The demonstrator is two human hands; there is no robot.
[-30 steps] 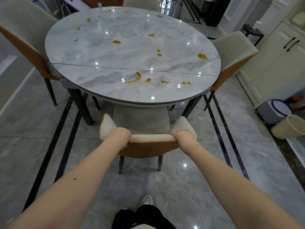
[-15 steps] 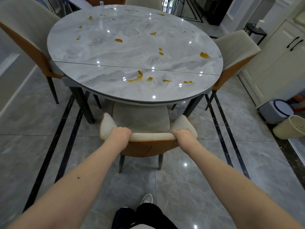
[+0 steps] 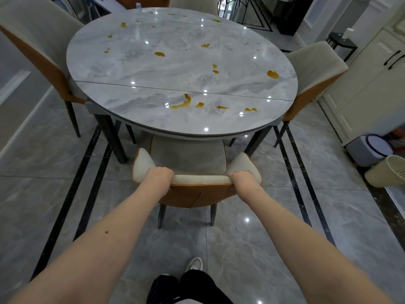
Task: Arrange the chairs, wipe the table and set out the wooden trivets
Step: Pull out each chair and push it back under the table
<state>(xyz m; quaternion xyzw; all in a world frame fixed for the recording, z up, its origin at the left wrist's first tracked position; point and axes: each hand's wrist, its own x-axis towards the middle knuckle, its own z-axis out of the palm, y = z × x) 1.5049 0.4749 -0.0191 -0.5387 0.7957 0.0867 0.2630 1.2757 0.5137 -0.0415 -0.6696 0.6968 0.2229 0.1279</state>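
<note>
**Two hands on the near chair's backrest**

Both hands curl over the top of the cream-and-orange upholstered chair [image 3: 197,172]: left hand [image 3: 158,177] by its left wing, right hand [image 3: 242,179] by the right. Its seat sits partly under the near edge of the round grey marble table [image 3: 182,71], whose top carries scattered amber spills [image 3: 183,102]. Matching chairs stand at the table's left [image 3: 41,47] and right [image 3: 315,71] edges.

Arms: both bare from the lower picture edge to the wrists, with no sleeves showing.
Left forearm [image 3: 105,233]: one small dark mole on its upper side.
Left hand [image 3: 158,177]: bare, no glove, ring or watch visible.
Right hand [image 3: 242,179]: bare, no glove, ring or watch visible.
Legs: dark black trousers [image 3: 188,288] at the bottom centre.
Foot: one white shoe [image 3: 194,263], toe pointing forward.
</note>
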